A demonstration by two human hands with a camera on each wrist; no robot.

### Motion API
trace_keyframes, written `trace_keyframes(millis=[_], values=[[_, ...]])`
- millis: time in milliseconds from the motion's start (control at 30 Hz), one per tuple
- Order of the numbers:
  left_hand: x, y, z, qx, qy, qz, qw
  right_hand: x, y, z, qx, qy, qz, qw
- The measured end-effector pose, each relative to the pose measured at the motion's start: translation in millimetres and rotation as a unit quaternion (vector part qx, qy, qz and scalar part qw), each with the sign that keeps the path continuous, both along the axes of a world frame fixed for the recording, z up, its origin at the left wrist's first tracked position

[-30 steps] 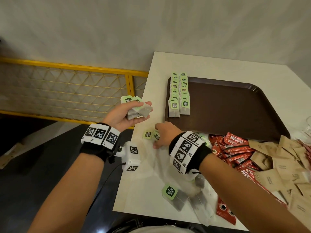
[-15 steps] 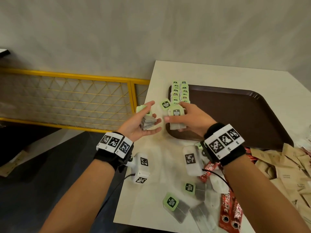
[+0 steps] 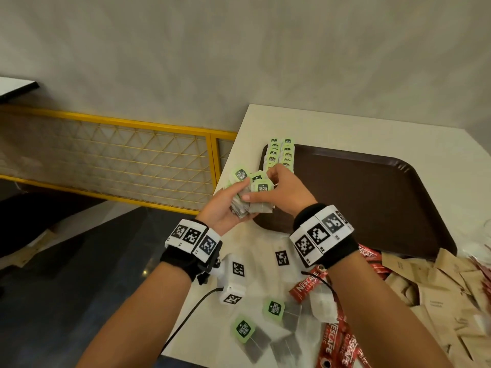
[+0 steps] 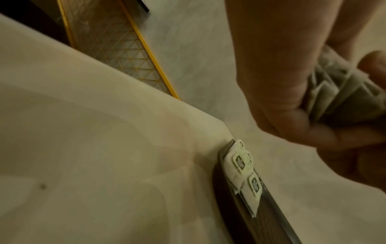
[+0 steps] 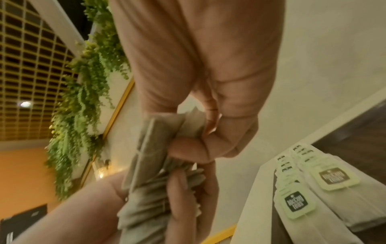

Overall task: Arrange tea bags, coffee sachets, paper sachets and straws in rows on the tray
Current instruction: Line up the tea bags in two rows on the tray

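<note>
The left hand [image 3: 223, 208] cups a stack of tea bags [image 3: 245, 200], fingers curled round it as a ready supply. The right hand [image 3: 281, 192] pinches the top bag [image 3: 261, 193], probably to peel it off for the rows [image 3: 281, 152] at the tray's [image 3: 372, 197] 10 o'clock corner. Loose bags [image 3: 249, 333], coffee sachets [image 3: 334, 338] and paper sachets [image 3: 435, 285] wait on the table [image 3: 345, 123] at 5 o'clock

rows of tea bags [image 3: 281, 153]: near end hidden behind right hand [image 3: 284, 193]
paper sachets [image 3: 441, 296]: cut off at right edge
</note>
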State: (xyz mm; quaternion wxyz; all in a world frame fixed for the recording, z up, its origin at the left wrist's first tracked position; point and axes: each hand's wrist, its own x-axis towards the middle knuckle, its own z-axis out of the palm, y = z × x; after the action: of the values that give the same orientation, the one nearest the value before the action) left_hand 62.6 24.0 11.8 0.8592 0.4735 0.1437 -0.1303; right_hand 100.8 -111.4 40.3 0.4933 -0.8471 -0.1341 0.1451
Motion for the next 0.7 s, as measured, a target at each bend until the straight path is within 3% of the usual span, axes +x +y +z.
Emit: trace_keyframes(millis=[200, 333, 467, 600, 700], values=[[1, -7, 2, -0.054, 0.013, 0.032, 0.998, 7, -25, 0, 0.111, 0.026, -0.039, 0.993], [0, -5, 0, -0.028, 0.002, 0.013, 1.0, 12, -28, -1, 0.18, 0.061, -0.067, 0.979], [2, -2, -2, 0.011, -0.02, -0.024, 0.999, 10, -15, -8, 0.141, 0.044, -0.061, 0.987], [11, 4, -1, 0.027, -0.003, -0.033, 0.999, 10, -10, -14, 0.145, 0.047, -0.105, 0.983], [14, 5, -5, 0.049, 0.005, -0.047, 0.998, 12, -10, -18, 0.111, 0.002, -0.13, 0.985]])
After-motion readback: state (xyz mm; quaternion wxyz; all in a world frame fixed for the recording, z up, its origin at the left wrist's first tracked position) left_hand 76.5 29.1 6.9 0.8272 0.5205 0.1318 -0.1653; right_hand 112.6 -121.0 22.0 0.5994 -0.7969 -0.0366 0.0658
